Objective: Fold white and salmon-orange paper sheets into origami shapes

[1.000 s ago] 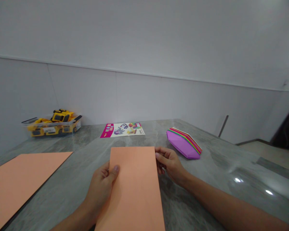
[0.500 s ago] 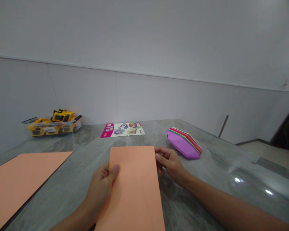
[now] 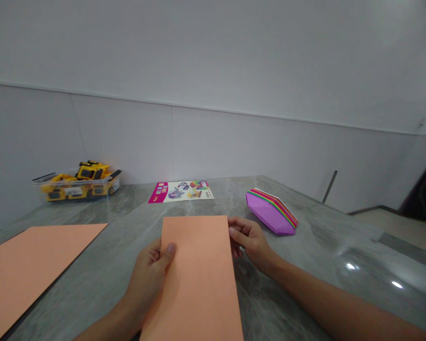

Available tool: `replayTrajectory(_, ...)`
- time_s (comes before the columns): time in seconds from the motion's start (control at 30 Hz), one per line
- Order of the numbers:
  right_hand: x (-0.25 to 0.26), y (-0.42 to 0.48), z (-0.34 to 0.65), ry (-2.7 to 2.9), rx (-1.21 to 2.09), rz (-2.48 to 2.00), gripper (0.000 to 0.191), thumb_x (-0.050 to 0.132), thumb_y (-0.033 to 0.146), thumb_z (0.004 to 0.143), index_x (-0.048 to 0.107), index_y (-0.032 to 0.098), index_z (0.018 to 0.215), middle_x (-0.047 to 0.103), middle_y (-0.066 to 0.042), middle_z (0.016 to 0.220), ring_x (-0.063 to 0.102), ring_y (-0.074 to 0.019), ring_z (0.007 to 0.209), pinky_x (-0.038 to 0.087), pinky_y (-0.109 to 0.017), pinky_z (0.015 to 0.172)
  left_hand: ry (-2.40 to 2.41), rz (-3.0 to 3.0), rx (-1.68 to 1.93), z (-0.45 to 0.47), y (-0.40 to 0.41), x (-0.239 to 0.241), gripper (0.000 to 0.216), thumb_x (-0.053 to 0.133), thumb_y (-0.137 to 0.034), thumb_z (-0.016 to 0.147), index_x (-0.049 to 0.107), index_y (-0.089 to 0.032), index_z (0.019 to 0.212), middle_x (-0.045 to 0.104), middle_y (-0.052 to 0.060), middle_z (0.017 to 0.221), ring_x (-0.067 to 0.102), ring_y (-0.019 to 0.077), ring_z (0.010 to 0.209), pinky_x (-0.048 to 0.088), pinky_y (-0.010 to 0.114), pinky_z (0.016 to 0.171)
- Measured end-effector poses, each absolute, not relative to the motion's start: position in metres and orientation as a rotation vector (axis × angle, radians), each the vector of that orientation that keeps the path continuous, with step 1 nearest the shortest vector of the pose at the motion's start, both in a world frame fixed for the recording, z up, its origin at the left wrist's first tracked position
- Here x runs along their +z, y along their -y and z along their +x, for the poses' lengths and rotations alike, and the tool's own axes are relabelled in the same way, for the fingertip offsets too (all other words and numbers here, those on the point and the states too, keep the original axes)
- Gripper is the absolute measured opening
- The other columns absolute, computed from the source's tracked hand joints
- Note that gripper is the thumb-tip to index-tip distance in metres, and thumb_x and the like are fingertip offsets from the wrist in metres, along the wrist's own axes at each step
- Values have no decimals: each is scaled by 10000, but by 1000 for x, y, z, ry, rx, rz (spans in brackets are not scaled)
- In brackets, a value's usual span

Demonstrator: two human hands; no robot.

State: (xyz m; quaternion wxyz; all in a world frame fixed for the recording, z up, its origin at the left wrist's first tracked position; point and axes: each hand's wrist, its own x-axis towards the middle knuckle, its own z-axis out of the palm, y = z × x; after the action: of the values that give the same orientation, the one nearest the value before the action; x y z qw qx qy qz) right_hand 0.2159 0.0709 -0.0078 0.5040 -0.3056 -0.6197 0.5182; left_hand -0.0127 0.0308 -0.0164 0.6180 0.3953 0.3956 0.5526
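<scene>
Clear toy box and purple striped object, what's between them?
In the head view, a printed sheet lies between the clear toy box and the purple striped object.

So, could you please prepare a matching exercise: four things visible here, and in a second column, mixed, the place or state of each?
Column one
1. Shallow clear plastic box
2. Pink-and-white rectangular printed paper
3. Purple angular piece with rainbow stripes
4. Bare left hand

Column two
A. Has its thumb on top of a smooth orange paper sheet
B. Contains yellow toy vehicles
C. Lies just beyond the right hand
D. Lies flat near the pale wall

Right pairs: 1-B, 2-D, 3-C, 4-A
</scene>
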Motion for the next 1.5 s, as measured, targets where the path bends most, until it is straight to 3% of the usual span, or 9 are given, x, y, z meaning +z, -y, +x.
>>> replayTrajectory(1.5, -5, -69, 216, 1600, 1181, -760, 403, 605, 412, 783, 595, 120, 1060, 549, 33, 526, 486, -72, 340, 312, -155, 322, -913, 925, 1271, -14, -30, -17, 326, 715, -271, 684, 641, -160, 981, 735, 64, 868, 691, 278, 806, 553, 307, 608)
